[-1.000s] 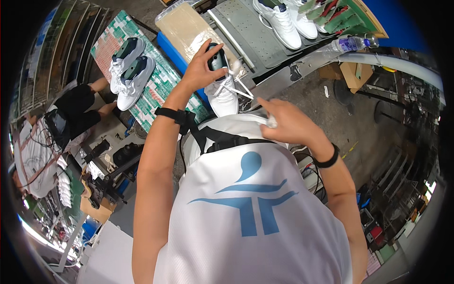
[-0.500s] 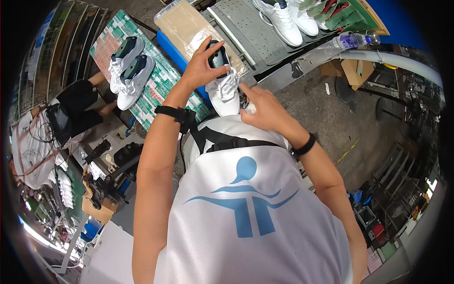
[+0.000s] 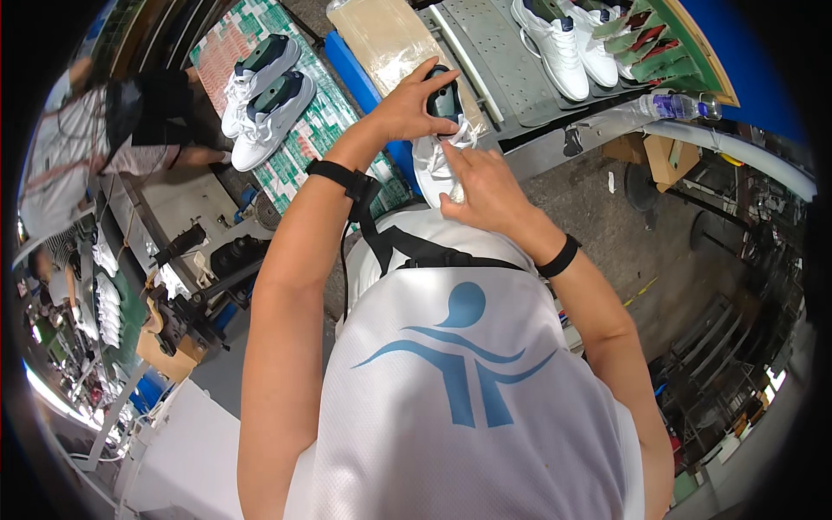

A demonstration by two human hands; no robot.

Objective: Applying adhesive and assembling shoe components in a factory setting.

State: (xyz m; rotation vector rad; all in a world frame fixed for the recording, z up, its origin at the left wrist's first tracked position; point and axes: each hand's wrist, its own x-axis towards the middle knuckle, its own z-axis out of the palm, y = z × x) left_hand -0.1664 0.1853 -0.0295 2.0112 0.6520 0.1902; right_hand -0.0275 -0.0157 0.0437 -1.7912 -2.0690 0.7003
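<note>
A white lace-up sneaker (image 3: 431,180) with a dark collar lining is in front of me, its toe pointing toward my body. My left hand (image 3: 407,108) grips the sneaker at its ankle opening, thumb on the near side and fingers round the far rim. A dark green insert (image 3: 445,102) sits inside that opening. At the laces (image 3: 464,134), the index finger of my right hand (image 3: 490,191) touches the tongue area. The other right fingers are curled, and a small white wad (image 3: 457,192) shows between them and the thumb, partly hidden.
Two white sneakers (image 3: 276,117) stand on a green-and-white patterned board at left. More white sneakers (image 3: 555,52) sit on a grey perforated surface (image 3: 490,52) at the far right, near a plastic bottle (image 3: 680,107). A plastic-wrapped brown board (image 3: 381,39) lies beyond my left hand. Another person (image 3: 130,121) is at left.
My right hand's index finger has moved up against the sneaker's tongue and laces. The view has shifted, so the surroundings sit differently. The person at left has changed posture.
</note>
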